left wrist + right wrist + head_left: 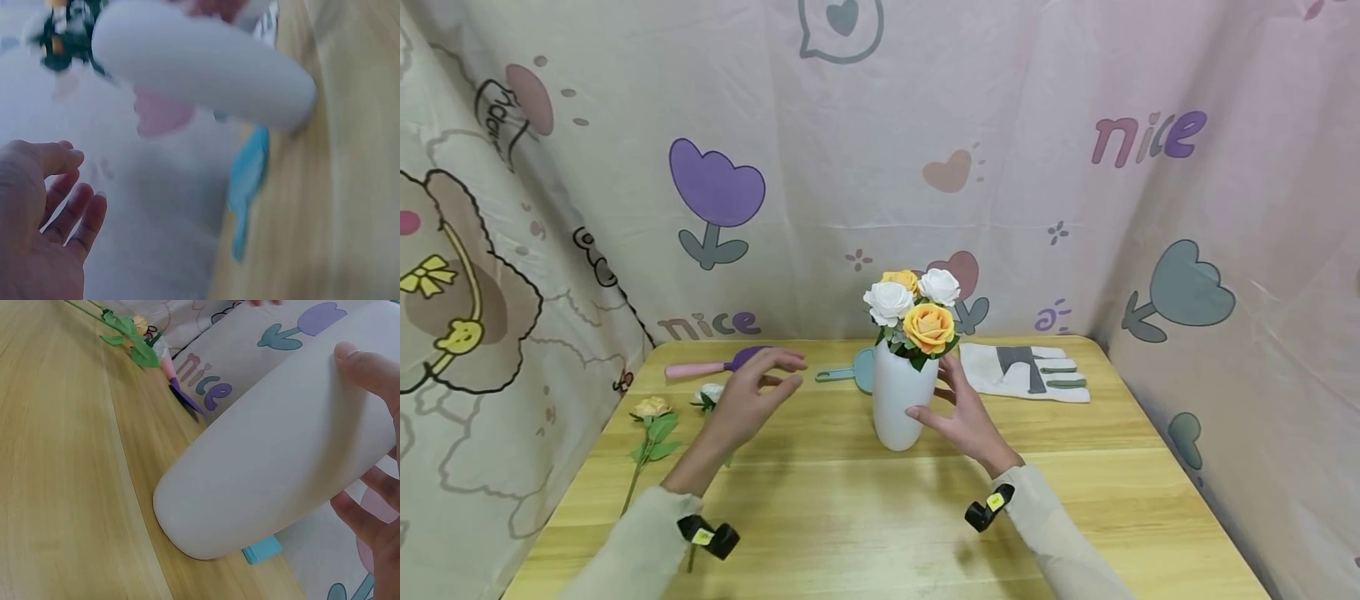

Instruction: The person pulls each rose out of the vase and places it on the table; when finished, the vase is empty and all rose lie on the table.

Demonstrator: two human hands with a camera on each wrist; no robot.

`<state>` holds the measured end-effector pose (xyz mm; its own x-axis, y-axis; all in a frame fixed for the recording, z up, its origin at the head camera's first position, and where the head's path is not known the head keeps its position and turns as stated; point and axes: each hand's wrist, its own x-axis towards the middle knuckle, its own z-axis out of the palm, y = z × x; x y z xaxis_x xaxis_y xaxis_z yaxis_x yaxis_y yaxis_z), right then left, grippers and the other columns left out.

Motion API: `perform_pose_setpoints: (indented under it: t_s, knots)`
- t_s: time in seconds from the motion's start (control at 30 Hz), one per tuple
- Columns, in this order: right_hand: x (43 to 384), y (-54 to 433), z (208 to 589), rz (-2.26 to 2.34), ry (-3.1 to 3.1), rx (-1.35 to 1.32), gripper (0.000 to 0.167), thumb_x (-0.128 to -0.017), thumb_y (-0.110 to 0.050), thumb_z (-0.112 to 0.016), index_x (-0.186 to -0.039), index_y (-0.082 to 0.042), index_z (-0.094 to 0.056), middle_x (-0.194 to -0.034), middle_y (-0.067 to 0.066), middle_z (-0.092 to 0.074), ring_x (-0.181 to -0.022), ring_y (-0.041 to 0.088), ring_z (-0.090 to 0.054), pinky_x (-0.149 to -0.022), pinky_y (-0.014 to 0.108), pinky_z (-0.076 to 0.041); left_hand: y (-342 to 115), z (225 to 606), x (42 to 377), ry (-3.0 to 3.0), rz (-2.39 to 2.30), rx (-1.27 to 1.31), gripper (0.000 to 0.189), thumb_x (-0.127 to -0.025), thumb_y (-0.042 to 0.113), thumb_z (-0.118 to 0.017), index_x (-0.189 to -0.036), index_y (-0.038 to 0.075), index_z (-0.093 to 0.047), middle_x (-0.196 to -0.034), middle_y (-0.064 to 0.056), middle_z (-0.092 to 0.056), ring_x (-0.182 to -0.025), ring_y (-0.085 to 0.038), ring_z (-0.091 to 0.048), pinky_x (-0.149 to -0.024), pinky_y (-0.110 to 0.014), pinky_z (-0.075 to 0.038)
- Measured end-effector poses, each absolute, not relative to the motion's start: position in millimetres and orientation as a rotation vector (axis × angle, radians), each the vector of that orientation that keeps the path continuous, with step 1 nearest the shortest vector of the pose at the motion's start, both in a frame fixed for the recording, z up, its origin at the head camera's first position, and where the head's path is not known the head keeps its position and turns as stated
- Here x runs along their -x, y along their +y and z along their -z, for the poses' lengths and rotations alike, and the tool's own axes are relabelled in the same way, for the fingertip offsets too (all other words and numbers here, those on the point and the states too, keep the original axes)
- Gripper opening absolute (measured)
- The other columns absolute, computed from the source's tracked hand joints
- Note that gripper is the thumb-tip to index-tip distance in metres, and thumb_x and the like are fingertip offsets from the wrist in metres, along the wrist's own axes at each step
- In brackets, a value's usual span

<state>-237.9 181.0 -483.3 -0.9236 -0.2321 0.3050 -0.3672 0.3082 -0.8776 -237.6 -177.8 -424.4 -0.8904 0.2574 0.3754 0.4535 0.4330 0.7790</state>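
A white vase (898,400) holds white roses (889,302) and yellow roses (929,328) with green leaves. My right hand (961,415) grips the vase from its right side, thumb on the front and fingers round the back. In the right wrist view the vase's rounded base (200,519) shows close up at the table surface. To the left of the vase, my left hand (752,400) hangs in the air with loosely bent fingers and nothing in them. The left wrist view shows it apart from the vase.
Left on the table lie a yellow rose stem (652,425) and a white rose (709,393), partly hidden by my left arm. Behind are a purple shovel (700,368) with a pink handle, a teal tool (842,374) partly behind the vase, and a white-grey glove (1022,372).
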Motion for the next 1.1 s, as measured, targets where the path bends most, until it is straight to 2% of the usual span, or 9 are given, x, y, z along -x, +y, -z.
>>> perform_pose_setpoints:
  t_s: [0.2,0.43,0.53,0.8,1.1]
  knots:
    - [238.4,181.6,484.1,-1.698,-2.444,-0.548,0.105,-0.093,-0.031,-0.090,-0.169,-0.048,-0.021,-0.173,0.003,-0.040,-0.155,0.040,-0.047,-0.119,0.063,-0.050,-130.8,398.8,243.0,-2.411,1.532,0.793,0.019,-0.106,0.011,-0.073,-0.124,0.010,-0.076,-0.142,-0.010,-0.068,-0.131,-0.025,-0.065,-0.100,-0.026,-0.061]
    - [237.8,181.7,483.7,-1.700,-2.448,-0.538,0.105,-0.093,-0.032,-0.089,-0.170,-0.048,-0.020,-0.173,0.003,-0.040,-0.155,0.039,-0.047,-0.119,0.063,-0.050,-92.9,383.4,246.8,-2.369,1.496,0.894,0.017,-0.105,0.011,-0.072,-0.121,0.010,-0.076,-0.142,-0.010,-0.068,-0.135,-0.030,-0.064,-0.102,-0.047,-0.063]
    - [237.8,182.0,483.5,-1.704,-2.453,-0.535,0.103,-0.094,-0.032,-0.089,-0.169,-0.047,-0.021,-0.173,0.004,-0.040,-0.156,0.040,-0.046,-0.119,0.063,-0.050,-82.5,380.4,248.6,-2.363,1.487,0.924,0.018,-0.106,0.010,-0.071,-0.122,0.009,-0.077,-0.143,-0.010,-0.068,-0.135,-0.031,-0.064,-0.103,-0.052,-0.062]
    - [237.7,181.0,482.9,-1.716,-2.454,-0.532,0.103,-0.094,-0.033,-0.089,-0.169,-0.049,-0.021,-0.173,0.002,-0.038,-0.157,0.039,-0.045,-0.121,0.063,-0.049,-72.9,382.4,251.8,-2.382,1.387,0.927,0.021,-0.108,0.009,-0.067,-0.125,0.003,-0.076,-0.143,-0.013,-0.068,-0.133,-0.032,-0.065,-0.103,-0.049,-0.063]
    - [237.5,181.0,483.2,-1.704,-2.439,-0.555,0.104,-0.094,-0.031,-0.089,-0.170,-0.045,-0.020,-0.175,0.004,-0.036,-0.156,0.042,-0.045,-0.119,0.064,-0.049,-71.4,383.3,251.2,-2.427,1.191,0.907,0.022,-0.108,0.012,-0.066,-0.127,0.006,-0.077,-0.140,-0.013,-0.073,-0.127,-0.031,-0.066,-0.099,-0.049,-0.065]
